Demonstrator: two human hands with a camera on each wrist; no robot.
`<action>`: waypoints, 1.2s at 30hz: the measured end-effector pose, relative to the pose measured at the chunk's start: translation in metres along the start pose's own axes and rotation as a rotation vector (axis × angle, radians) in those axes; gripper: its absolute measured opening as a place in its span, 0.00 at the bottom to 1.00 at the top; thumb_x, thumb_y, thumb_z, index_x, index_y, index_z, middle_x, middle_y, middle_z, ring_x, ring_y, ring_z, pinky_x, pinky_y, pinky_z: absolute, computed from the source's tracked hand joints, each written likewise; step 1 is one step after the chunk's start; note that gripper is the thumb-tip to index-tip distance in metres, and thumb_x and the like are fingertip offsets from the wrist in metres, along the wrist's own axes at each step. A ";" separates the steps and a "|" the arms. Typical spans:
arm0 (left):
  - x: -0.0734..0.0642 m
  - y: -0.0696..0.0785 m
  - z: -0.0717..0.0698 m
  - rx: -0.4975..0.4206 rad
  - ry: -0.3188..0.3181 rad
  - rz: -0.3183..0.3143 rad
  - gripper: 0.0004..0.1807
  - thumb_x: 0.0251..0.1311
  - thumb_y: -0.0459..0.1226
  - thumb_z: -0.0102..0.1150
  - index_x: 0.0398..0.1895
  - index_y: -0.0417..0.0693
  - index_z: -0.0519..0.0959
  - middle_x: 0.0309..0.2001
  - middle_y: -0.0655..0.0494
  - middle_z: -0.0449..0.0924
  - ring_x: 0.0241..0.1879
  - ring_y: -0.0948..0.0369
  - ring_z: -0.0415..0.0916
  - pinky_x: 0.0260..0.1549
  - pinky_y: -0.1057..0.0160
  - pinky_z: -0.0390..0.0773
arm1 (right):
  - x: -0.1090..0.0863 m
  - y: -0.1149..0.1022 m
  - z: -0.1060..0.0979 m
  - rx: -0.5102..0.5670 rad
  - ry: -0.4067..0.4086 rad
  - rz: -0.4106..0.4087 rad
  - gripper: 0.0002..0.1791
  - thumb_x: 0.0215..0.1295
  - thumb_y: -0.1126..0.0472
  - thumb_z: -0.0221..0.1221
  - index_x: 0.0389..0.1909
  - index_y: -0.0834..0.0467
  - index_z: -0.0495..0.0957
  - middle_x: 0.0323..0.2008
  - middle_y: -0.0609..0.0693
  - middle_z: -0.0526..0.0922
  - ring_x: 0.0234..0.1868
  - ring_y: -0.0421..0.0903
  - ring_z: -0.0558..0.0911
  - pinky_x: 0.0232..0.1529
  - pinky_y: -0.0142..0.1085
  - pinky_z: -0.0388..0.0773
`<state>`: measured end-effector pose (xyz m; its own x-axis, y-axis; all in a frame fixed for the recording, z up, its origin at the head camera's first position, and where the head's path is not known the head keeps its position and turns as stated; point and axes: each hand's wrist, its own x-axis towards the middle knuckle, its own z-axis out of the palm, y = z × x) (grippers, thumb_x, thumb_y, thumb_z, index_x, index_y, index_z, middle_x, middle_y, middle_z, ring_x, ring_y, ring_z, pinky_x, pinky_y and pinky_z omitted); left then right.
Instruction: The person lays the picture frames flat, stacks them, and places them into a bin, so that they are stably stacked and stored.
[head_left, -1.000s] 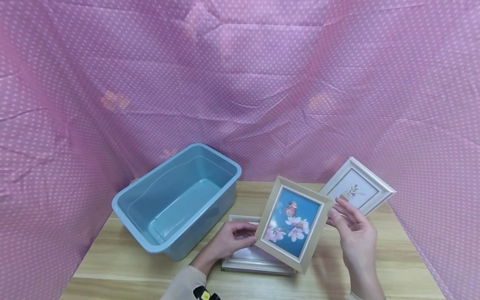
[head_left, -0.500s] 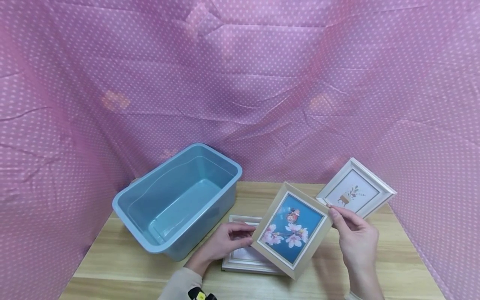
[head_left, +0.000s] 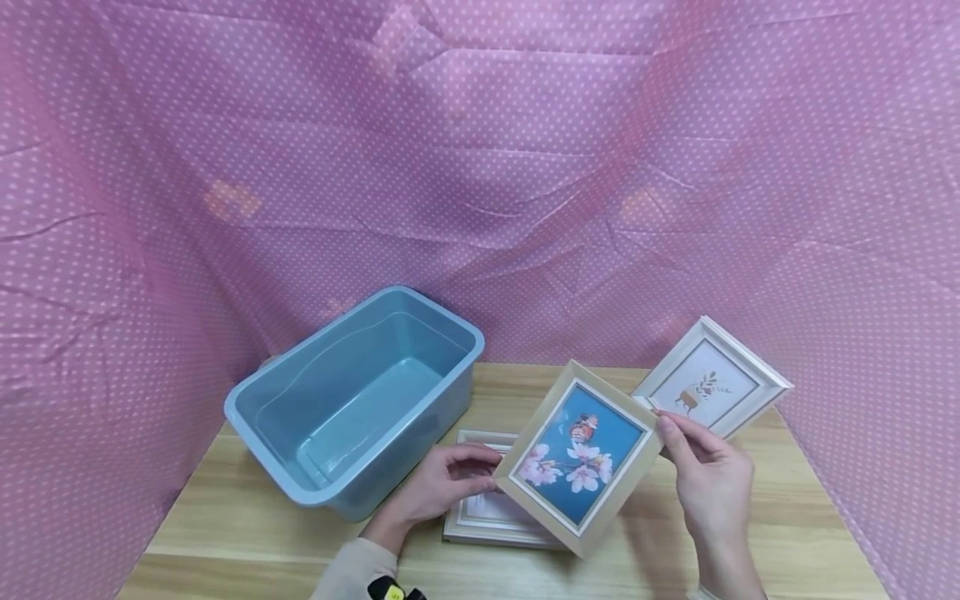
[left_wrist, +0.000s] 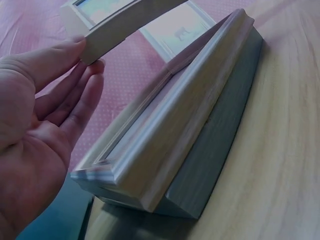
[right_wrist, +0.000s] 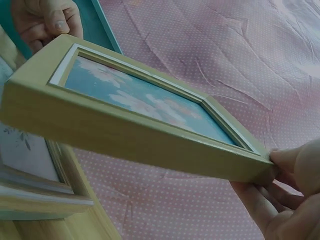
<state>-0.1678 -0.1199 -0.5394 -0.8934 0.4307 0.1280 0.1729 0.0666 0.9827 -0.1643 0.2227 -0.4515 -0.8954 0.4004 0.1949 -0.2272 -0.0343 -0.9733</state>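
Note:
Both hands hold up a beige picture frame (head_left: 577, 458), with a blue picture of a bird and pink blossoms. My left hand (head_left: 438, 487) pinches its left corner between thumb and fingers. At the right corner, my right hand (head_left: 716, 483) grips it, thumb on the front and fingers behind. The frame is tilted, its picture facing up toward the head camera. Under it a pale picture frame (left_wrist: 165, 130) lies on the table, partly covered in the head view; its lower side looks dark in the left wrist view.
A blue plastic bin (head_left: 352, 325) stands at the left, nothing visible inside. Behind my right hand is a white picture frame (head_left: 705, 387) with a plant print. A pink dotted cloth (head_left: 480, 167) hangs around the wooden table (head_left: 232, 533).
The beige frame has shifted slightly left and turned a little, my left hand moving left with it. My right thumb and fingers have closed on its right corner. Bin and other frames stay put.

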 end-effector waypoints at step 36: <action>-0.010 -0.015 0.006 -0.053 0.428 0.182 0.12 0.62 0.22 0.70 0.48 0.23 0.86 0.53 0.28 0.86 0.55 0.71 0.85 0.55 0.73 0.85 | -0.020 0.023 -0.015 0.137 -0.143 -0.051 0.14 0.68 0.83 0.61 0.52 0.84 0.79 0.50 0.54 0.93 0.50 0.40 0.93 0.50 0.31 0.89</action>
<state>-0.1592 -0.1201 -0.5560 -0.9430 0.0209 0.3322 0.3316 -0.0262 0.9430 -0.1455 0.2276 -0.4802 -0.9244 0.2707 0.2686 -0.3151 -0.1456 -0.9378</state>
